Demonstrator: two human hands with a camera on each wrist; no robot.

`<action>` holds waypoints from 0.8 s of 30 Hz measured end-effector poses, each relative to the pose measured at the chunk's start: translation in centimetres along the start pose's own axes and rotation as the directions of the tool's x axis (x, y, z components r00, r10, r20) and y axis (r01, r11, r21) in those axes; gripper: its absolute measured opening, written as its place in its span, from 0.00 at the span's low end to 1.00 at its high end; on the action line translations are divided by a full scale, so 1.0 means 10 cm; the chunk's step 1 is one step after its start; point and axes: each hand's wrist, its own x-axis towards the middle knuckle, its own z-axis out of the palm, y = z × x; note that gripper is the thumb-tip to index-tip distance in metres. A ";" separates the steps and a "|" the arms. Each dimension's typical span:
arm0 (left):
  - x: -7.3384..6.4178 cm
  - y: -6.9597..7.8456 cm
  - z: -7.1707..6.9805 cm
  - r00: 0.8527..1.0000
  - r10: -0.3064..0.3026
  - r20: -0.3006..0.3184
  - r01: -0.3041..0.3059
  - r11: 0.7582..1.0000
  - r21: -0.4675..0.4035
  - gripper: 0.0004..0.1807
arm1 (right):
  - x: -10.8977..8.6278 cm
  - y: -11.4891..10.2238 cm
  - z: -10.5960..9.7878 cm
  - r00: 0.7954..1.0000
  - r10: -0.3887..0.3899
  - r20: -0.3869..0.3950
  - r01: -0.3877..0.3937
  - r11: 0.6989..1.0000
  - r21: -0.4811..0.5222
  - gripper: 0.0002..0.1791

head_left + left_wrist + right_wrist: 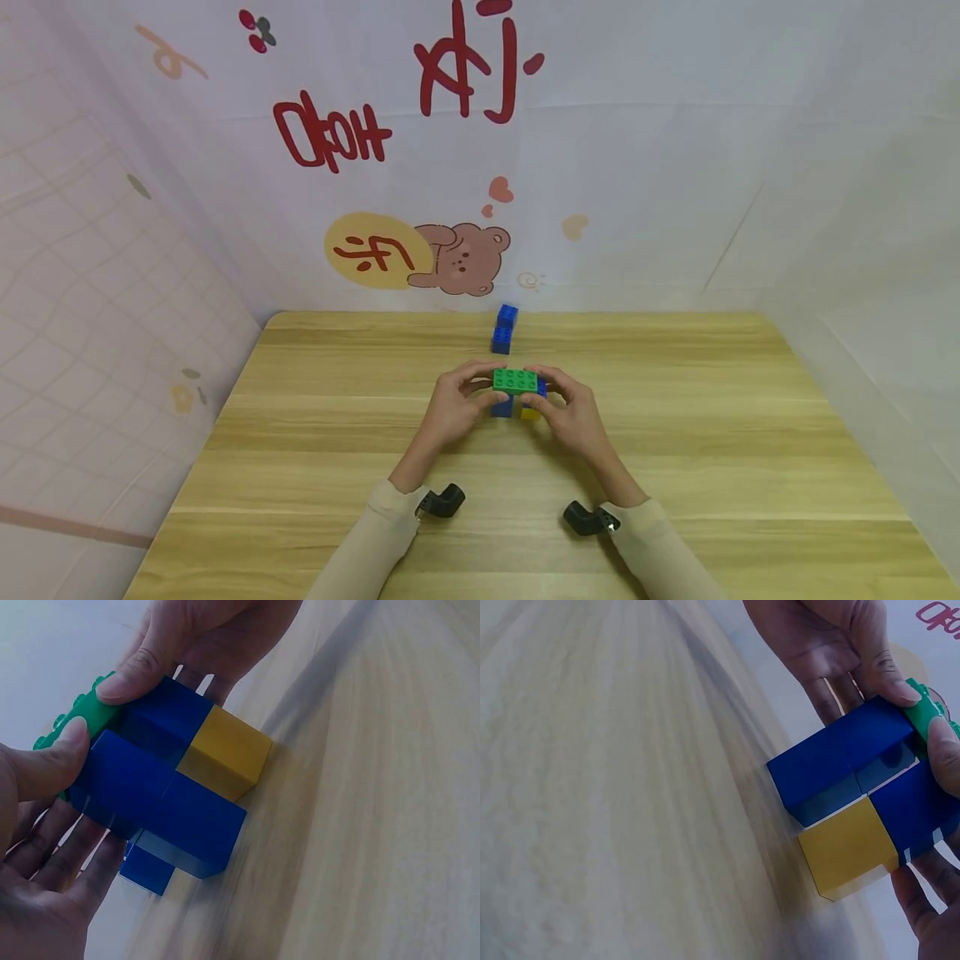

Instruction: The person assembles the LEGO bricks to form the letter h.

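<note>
A green eight-stud brick lies flat across the tops of two short stacks, like a bridge. My left hand grips its left end, the thumb on the near side and fingers behind. At the other end my right hand holds it the same way. Under the left end stand two blue bricks, one on the other. Beneath the right end a blue brick sits on a yellow brick. A narrow gap separates the upper blue bricks.
Two more blue bricks lie behind the hands, near the back edge of the wooden table. A white printed cloth hangs behind the table and along its sides.
</note>
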 end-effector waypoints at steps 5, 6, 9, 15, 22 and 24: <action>0.01 0.00 0.00 1.000 -0.015 -0.010 0.015 1.000 -0.014 0.22 | 0.01 0.00 0.01 1.000 -0.004 0.006 0.004 1.000 0.010 0.22; 0.01 -0.01 0.00 1.000 -0.020 -0.013 0.020 1.000 -0.019 0.22 | 0.01 0.00 0.02 1.000 -0.006 0.005 0.006 1.000 0.012 0.22; 0.01 -0.02 0.00 0.999 -0.027 -0.020 0.027 0.999 -0.031 0.21 | 0.02 -0.01 0.02 1.000 -0.009 0.003 0.009 1.000 0.011 0.22; 0.02 -0.03 0.03 0.999 -0.032 -0.041 0.031 0.999 -0.042 0.19 | 0.03 -0.04 0.04 1.000 -0.012 0.001 0.012 1.000 0.007 0.22; 0.01 -0.04 0.09 0.996 -0.063 -0.061 0.060 0.997 -0.056 0.18 | 0.00 -0.06 0.08 0.999 -0.024 -0.041 0.025 0.999 0.031 0.21; 0.01 -0.05 0.11 0.996 -0.060 -0.060 0.057 0.997 -0.061 0.18 | 0.00 -0.06 0.09 0.999 -0.021 -0.046 0.023 0.999 0.042 0.20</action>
